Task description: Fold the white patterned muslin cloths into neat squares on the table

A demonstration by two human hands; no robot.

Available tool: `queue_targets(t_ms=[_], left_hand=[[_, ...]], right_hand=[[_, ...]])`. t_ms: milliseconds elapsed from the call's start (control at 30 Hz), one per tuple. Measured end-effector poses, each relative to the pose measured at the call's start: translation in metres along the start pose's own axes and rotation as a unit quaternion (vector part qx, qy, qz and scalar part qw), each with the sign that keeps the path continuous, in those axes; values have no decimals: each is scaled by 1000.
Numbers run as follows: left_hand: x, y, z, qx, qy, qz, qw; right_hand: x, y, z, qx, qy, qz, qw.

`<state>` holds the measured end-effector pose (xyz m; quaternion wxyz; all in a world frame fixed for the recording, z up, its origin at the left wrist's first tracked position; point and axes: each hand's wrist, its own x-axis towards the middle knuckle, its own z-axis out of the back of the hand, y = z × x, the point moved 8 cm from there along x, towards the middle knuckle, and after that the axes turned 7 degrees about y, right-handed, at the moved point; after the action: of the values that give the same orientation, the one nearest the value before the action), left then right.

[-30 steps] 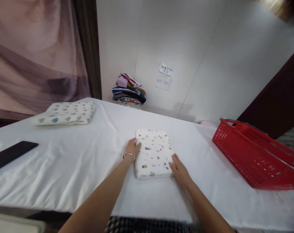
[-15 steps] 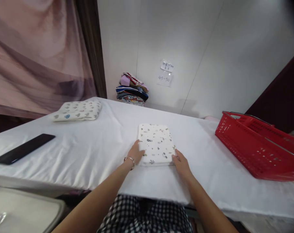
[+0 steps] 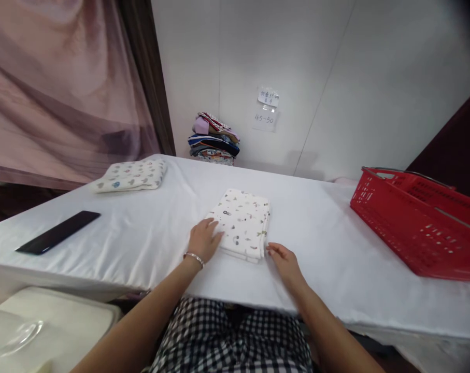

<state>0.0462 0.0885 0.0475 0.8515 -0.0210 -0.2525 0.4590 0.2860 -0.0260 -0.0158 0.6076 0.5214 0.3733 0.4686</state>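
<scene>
A folded white cloth (image 3: pixel 242 223) with small printed motifs lies turned at a slant on the white-covered table (image 3: pixel 316 248). My left hand (image 3: pixel 203 241) rests at its left edge, fingers apart and touching the fabric. Just off the lower right corner is my right hand (image 3: pixel 287 264), its fingers loosely bent with nothing visible in them. Layers of the fold show along the cloth's right and front edges.
Another folded patterned cloth (image 3: pixel 131 175) lies at the back left, with a black flat object (image 3: pixel 59 232) in front of it. A red basket (image 3: pixel 413 223) stands on the right. Stacked folded fabrics (image 3: pixel 213 140) rise behind the table by the wall.
The folded cloth has turned, so its near edge now slants. My left hand has shifted left along it, and my right hand has come slightly away from its edge.
</scene>
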Motion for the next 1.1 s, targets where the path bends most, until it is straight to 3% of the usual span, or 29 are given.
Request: queue_targets(t_ms=[133,233,433,667,867,1100], left_hand=[[-15,-62,-6,-27,31,-175,984],[-18,-78,-15,-41,57,-216,974],[-22,-80,-21,-68,75,-228,968],[-23,-109,-22,-109,94,-236,961],[-18,-120,-33,-111,89,-221,965],[-22,-120,-20,-126,64,-201,969]], right_hand=[[-2,5,-7,-53,18,33,998],[-3,5,-9,-89,26,48,995],[-7,15,-16,-152,54,78,984],[-11,22,-21,-150,72,87,982],[-8,25,-17,-185,46,96,977],[-6,29,-26,-165,74,87,980]])
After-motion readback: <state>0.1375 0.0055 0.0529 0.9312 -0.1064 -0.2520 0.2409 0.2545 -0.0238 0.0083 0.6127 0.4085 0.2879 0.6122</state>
